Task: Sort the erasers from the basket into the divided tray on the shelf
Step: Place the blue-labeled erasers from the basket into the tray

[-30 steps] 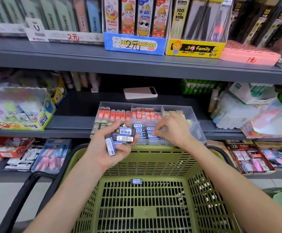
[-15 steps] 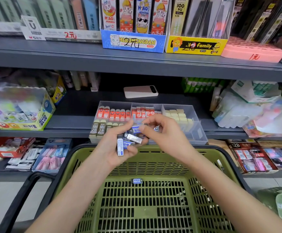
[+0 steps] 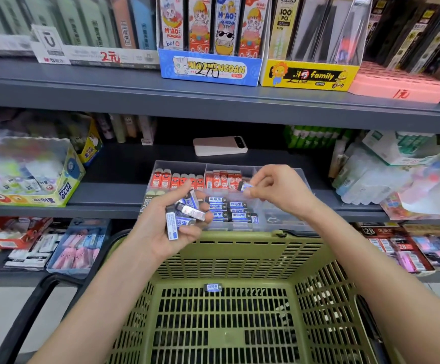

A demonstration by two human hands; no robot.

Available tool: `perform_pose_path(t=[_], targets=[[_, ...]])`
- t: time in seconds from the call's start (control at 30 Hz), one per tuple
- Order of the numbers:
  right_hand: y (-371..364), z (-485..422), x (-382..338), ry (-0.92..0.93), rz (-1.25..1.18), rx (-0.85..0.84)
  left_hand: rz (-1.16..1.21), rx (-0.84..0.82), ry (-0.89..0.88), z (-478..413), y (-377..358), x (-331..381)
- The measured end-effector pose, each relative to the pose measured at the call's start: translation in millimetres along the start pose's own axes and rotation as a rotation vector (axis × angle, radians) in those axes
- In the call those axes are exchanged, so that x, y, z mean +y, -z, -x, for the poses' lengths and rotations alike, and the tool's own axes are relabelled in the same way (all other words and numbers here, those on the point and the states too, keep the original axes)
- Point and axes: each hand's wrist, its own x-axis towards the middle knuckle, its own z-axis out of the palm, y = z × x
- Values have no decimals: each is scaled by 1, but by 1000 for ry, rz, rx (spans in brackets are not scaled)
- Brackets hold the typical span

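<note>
The left hand (image 3: 165, 232) cups blue-and-white sleeved erasers (image 3: 188, 212) as a ready supply. The right hand (image 3: 279, 191) pinches a single eraser (image 3: 244, 185) over the clear plastic divided tray (image 3: 272, 220), seemingly to place it.

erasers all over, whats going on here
A person is sorting erasers. The left hand holds a handful of blue erasers, while the right hand pinches a single eraser above the clear divided tray on the shelf, already partly filled. In the green basket lies one more eraser.
</note>
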Motion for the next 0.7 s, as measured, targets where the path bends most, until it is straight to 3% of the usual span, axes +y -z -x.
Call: perform_pose_path(t=[0.27,0.5,0.63,0.7], targets=[[-28,-8,-3,204,720,9,60,-28,19,-3,2,5],[-30,-7,6,439,981,-31,90,20,47,-4,-2,2],[-28,1,-1,456,997,60,87,34,47,-4,-5,0],[-27,11,-11,465,754,236,86,23,49,-6,-6,-1]])
